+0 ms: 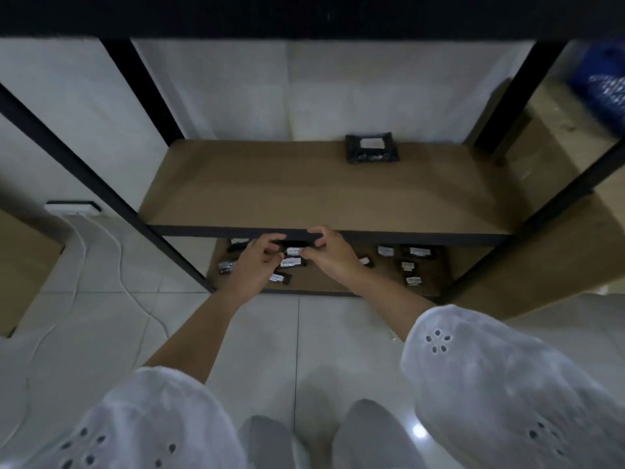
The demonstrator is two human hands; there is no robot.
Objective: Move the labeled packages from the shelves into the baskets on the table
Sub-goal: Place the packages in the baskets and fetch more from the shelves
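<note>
A black-framed shelf unit with brown boards stands in front of me. One black package with a white label (371, 148) lies at the back of the middle shelf (304, 198). Several small black labeled packages are scattered on the bottom shelf (321, 282), among them a group on the right (414, 265). My left hand (257, 262) and my right hand (329, 253) reach under the middle shelf's front edge. Their curled fingertips meet at either end of one small labeled package (293, 251). Whether either hand grips it is unclear. No basket is in view.
The black front rail of the middle shelf (389, 235) runs just above my hands. A white cable (111, 262) trails over the tiled floor on the left from a power strip (72, 208). Cardboard boxes stand at far left (23, 265) and right (548, 252).
</note>
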